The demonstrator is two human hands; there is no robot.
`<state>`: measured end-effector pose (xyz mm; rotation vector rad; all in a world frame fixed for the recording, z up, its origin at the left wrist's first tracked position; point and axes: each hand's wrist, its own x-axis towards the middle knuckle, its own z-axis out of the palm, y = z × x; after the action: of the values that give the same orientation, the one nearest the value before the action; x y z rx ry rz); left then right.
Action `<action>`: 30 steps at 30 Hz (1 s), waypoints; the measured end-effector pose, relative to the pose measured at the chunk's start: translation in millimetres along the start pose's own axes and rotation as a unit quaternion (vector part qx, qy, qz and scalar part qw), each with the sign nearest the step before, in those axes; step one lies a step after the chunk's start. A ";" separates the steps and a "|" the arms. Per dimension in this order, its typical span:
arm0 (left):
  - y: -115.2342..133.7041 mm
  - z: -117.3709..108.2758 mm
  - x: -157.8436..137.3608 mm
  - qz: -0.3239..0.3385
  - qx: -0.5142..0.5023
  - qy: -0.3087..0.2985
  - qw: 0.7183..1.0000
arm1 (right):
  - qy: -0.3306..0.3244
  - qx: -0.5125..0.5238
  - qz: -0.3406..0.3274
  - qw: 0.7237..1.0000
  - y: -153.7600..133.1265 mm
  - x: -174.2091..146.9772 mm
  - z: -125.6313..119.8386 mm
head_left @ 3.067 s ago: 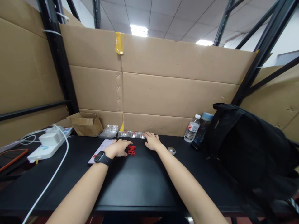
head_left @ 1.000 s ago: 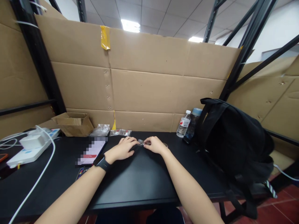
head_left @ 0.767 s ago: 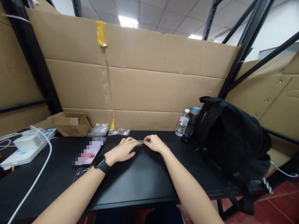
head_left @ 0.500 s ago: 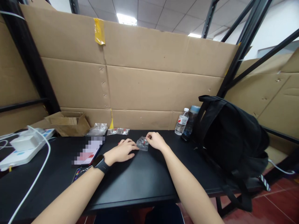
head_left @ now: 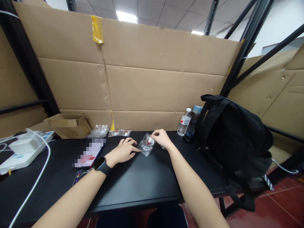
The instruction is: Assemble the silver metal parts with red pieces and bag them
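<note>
A small clear plastic bag (head_left: pixel 144 150) with a round, pale item (head_left: pixel 149 141) marked in red is in front of me over the black table. My right hand (head_left: pixel 162 138) pinches the bag's upper right edge between thumb and fingers. To the left, my left hand (head_left: pixel 123 151) has its fingers spread, the index fingertip at or very near the bag's left edge; whether it touches I cannot tell. It wears a dark watch on the wrist. Partly hidden beneath my right hand is another small shiny object (head_left: pixel 163 147), too covered to name.
Several clear packets (head_left: pixel 120 133) and a pile of plastic bags (head_left: pixel 98 131) lie along the cardboard wall. A cardboard box (head_left: pixel 68 126), a phone (head_left: pixel 90 153) and a power strip (head_left: pixel 26 158) are left. A water bottle (head_left: pixel 184 123), a blue-lidded bottle (head_left: pixel 194 122) and a black backpack (head_left: pixel 234 145) stand right.
The clear bag has gone from crumpled to more spread out, and its round item with red now shows. My right hand has shifted slightly up and right; my left hand stays close by.
</note>
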<state>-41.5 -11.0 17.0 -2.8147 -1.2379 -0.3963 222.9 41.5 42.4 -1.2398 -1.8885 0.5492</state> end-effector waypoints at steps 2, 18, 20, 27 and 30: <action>-0.5 0.4 -0.2 0.002 -0.002 0.002 1.000 | 0.008 0.056 0.027 0.998 1.4 0.9 0.7; 2.6 -5.3 1.8 0.021 -0.011 0.022 0.999 | 0.172 0.011 -0.012 0.985 -6.8 0.8 -11.8; 8.1 -11.0 3.9 0.022 -0.016 0.069 0.997 | 0.164 0.071 0.005 0.984 -7.1 2.1 -11.9; 28.0 -22.0 6.5 -0.006 0.049 0.234 0.971 | 0.032 0.323 0.065 0.944 -14.5 0.8 2.3; 28.0 -19.0 4.7 0.007 0.071 0.263 0.962 | -0.033 0.332 0.066 0.940 -23.5 -4.8 7.0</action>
<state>-22.1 -29.3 38.4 -2.3642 -1.0707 -0.9352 205.1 27.6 53.2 -0.8971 -1.4760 1.1953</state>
